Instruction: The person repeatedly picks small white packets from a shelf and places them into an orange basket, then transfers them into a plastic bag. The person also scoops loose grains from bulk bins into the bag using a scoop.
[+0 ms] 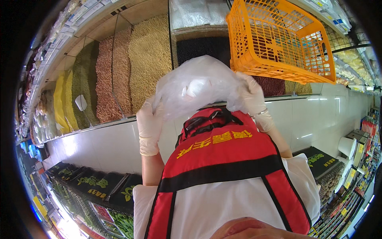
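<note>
A clear plastic bag (206, 80) is stretched between my two gloved hands, in front of my red apron (220, 140). My left hand (150, 121) grips its left edge, and my right hand (252, 92) grips the right edge. Both gloves are thin and whitish. At the bag's middle a white patch with faint red marks shows; whether it is inside or on the bag I cannot tell. Behind the bag are bulk bins of dry goods: yellowish beans (150, 44), pinkish peanuts (113, 74) and black beans (203, 49), partly covered by the bag.
An orange plastic crate (280, 44) stands over the bins at the right, close to my right hand. A white scoop (81, 102) lies at the green beans (85, 86). Dark red beans (268, 86) show beneath the crate. Black-draped produce displays (92, 182) stand behind me, across the tiled floor (98, 152).
</note>
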Motion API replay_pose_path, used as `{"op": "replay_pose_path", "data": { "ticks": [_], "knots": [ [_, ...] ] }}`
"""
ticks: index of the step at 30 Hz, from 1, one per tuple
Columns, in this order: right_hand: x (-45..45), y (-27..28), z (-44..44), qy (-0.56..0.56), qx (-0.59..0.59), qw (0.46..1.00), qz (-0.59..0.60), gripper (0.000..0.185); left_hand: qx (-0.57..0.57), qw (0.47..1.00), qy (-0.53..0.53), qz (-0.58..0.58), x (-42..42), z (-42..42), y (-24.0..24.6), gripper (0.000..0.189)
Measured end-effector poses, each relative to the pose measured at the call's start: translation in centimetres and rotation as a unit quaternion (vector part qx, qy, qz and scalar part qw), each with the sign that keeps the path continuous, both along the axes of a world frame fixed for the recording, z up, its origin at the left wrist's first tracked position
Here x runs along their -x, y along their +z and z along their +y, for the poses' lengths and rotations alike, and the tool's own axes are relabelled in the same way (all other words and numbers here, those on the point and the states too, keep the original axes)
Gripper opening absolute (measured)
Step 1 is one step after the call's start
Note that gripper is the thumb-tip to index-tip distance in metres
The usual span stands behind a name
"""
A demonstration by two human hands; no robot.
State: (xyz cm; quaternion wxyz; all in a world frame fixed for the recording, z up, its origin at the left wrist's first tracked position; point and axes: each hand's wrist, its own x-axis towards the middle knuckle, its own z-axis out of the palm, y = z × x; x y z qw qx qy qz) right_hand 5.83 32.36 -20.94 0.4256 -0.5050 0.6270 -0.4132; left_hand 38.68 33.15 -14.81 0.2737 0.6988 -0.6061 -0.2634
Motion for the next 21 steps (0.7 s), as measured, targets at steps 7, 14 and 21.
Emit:
{"op": "replay_pose_path", "data": {
  "ticks": [7, 14, 21],
  "knots": [
    [0.8, 5.9, -2.6, -0.032, 0.014, 0.989, -0.14, 0.034, -0.012, 0.917, 0.03, 0.397, 1.8, -1.1, 2.3, 0.021],
    [0.3, 5.7, -1.6, -0.052, 0.078, 0.992, -0.081, 0.033, -0.115, 0.828, -0.134, 0.532, 7.2, -2.8, 1.2, 0.027],
    [-0.1, 6.7, 0.2, -0.029, 0.132, 0.991, -0.005, 0.04, -0.216, 0.914, -0.172, 0.298, 10.7, -5.8, -2.2, 0.038]
  ]
}}
